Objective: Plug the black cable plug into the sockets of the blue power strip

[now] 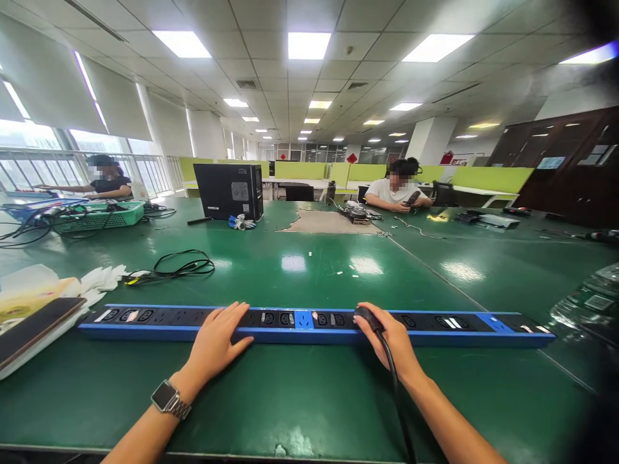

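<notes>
A long blue and black power strip (300,336) with several sockets lies across the green table in front of me. My left hand (218,343), a watch on its wrist, rests over the left half of the strip with fingers stretched and thumb apart. In my right hand (394,338) is a black power plug (368,318), gripped between thumb and fingers at the strip's right half. Its black cable (395,386) runs down to the table's near edge. My fingers hide how far the plug sits in a socket.
A coiled black cable (181,265) lies beyond the strip. At left are a dark flat case (36,328) and a green basket (99,219) with cables. A computer tower (227,192) stands further back. Two people sit across the room. A clear plastic bottle (592,299) is at right.
</notes>
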Tool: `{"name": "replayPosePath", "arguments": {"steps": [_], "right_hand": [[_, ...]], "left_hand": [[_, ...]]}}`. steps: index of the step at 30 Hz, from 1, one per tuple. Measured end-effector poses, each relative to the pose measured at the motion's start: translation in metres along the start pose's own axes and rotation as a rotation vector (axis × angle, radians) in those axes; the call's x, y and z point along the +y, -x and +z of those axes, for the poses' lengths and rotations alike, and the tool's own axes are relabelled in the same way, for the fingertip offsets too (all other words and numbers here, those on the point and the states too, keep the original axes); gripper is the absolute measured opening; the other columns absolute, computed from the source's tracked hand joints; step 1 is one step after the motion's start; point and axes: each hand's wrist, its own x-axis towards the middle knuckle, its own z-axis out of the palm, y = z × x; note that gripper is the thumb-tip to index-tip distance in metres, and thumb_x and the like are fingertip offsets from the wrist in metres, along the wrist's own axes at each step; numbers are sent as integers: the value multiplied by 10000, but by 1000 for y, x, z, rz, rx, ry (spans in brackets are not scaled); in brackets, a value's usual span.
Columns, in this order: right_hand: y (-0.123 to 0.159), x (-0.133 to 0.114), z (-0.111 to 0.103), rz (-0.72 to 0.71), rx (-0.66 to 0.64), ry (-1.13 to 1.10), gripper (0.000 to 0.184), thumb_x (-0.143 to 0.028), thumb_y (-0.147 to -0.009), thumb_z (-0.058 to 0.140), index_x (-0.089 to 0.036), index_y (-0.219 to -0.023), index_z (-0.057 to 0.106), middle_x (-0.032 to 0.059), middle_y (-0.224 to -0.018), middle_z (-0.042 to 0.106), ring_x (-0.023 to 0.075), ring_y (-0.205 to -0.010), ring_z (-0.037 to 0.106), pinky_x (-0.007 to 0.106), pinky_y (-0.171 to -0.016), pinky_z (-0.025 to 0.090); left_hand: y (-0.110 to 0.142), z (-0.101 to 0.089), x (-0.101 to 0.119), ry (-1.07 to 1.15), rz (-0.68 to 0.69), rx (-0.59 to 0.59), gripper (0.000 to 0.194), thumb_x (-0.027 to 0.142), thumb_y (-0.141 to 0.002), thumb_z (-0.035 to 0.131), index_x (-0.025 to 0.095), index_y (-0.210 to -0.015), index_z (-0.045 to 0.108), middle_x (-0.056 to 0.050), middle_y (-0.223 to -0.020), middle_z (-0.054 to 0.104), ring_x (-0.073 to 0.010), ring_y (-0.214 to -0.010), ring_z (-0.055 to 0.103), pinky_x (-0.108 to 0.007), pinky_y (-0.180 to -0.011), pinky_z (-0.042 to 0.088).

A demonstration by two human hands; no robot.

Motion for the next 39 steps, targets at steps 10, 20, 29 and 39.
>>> {"name": "replayPosePath", "arguments": {"steps": [10,20,29,39], "right_hand": [[3,4,-6,-141,-142,196,327,-424,-895,501,-245,-1145,611,73,-1030,702,226,-954,633,414,-899,489],[36,43,3,-102,-116,598,705,-589,-790,544,-198,-1361,409,134,-1417,484,326,-1310,412,517,-1083,278],[32,28,6,-26,-90,594,790,-651,-711,601,-193,-1334,437,142,-1389,501,355,-1290,417,529,-1052,302],[30,22,11,15,-99,547,782,-657,-710,602,-173,-1314,490,170,-1383,506,382,-1289,416,610,-1055,263]], "left_hand": [[-29,6,53,243,9,66,446,351,-835,630,170,-1240,579,-125,-1245,644,-285,-1153,592,-472,-1008,464],[-122,55,217,446,97,-37,320,126,-837,567,188,-1147,621,-74,-995,712,-236,-931,643,-391,-843,543],[-86,20,122,580,-98,234,273,211,-887,555,197,-1151,625,-88,-1068,673,-228,-1001,609,-386,-901,503],[-71,25,111,552,-46,59,290,177,-824,650,217,-1112,641,-56,-1044,713,-217,-971,654,-354,-882,522]]}}
